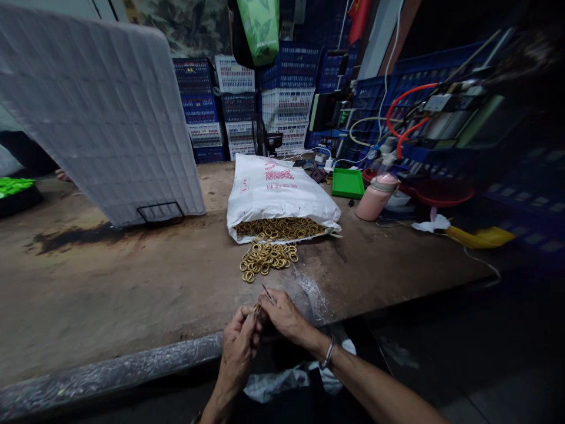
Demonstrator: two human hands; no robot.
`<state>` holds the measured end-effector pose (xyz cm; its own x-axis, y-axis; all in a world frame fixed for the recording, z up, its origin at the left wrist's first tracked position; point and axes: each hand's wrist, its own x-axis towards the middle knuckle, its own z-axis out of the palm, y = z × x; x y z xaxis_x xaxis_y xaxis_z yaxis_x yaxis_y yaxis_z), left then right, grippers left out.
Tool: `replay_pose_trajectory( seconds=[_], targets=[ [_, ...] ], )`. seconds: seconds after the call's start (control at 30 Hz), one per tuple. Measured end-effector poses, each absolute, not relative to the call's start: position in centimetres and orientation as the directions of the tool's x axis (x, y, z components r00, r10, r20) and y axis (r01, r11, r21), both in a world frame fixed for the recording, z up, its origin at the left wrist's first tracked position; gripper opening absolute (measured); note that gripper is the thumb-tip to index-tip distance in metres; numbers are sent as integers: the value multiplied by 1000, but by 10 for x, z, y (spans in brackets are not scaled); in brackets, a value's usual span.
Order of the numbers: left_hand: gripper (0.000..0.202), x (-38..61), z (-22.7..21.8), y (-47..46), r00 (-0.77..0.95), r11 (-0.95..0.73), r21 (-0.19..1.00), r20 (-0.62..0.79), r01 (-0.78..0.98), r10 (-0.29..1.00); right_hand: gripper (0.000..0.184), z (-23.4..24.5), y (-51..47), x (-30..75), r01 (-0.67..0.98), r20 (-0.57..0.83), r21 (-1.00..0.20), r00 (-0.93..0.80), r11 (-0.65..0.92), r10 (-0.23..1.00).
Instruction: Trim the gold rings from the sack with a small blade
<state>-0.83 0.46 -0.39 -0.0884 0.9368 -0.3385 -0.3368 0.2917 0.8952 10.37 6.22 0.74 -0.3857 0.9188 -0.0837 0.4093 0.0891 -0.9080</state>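
At the table's front edge my two hands are close together, fingertips nearly meeting. My left hand point(241, 335) pinches a small brass-coloured ring point(256, 307), only partly visible between the fingers. My right hand point(282, 315) is closed around a thin pointed metal tool point(268, 294), its tip pointing up and to the left; its exact kind is unclear. Just beyond the hands lies a loose pile of brass-coloured rings point(267, 259). They spill from the mouth of a white woven sack point(286, 194) with red print, which lies on its side holding many more.
A pale quilted panel point(110, 118) leans at left by a black wire stand point(159, 212). To the right are a green tray point(348, 182), a pink bottle point(376, 197) and a yellow scoop-like object point(481, 237). Stacked crates point(289, 105) line the back.
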Motion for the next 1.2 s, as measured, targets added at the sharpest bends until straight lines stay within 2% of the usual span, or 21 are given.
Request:
replay_pose_trajectory(
  seconds=[0.07,0.17,0.33,0.63,0.77,0.87,1.0,1.2],
  targets=[
    [30,-8,-6,5,-119,278,886,-342,-372,932,20,7,62,107,513,-34,-842,-363,169,931],
    [31,-8,-9,7,-156,236,887,-319,-396,935,9,6,60,112,645,0,-695,-443,318,897],
    [29,-6,-11,8,-156,189,902,-266,-388,951,26,3,57,114,723,-24,-520,-544,454,839],
    [39,-6,-1,7,-213,222,945,-275,-242,938,30,4,58,113,720,-69,-475,-603,505,795],
    [39,-7,-5,7,-226,231,944,-285,-235,932,28,0,59,110,763,-88,-401,-583,507,808],
    [38,-7,-5,3,-212,263,922,-328,-283,921,26,-3,67,108,804,-82,-340,-542,488,836],
    [31,-5,-1,-6,-107,300,857,-375,-418,921,25,-3,85,107,868,-65,-273,-447,415,892],
    [26,-8,-2,-7,-45,274,744,-378,-610,925,23,-4,102,94,857,69,-322,-403,403,913]
  ],
)
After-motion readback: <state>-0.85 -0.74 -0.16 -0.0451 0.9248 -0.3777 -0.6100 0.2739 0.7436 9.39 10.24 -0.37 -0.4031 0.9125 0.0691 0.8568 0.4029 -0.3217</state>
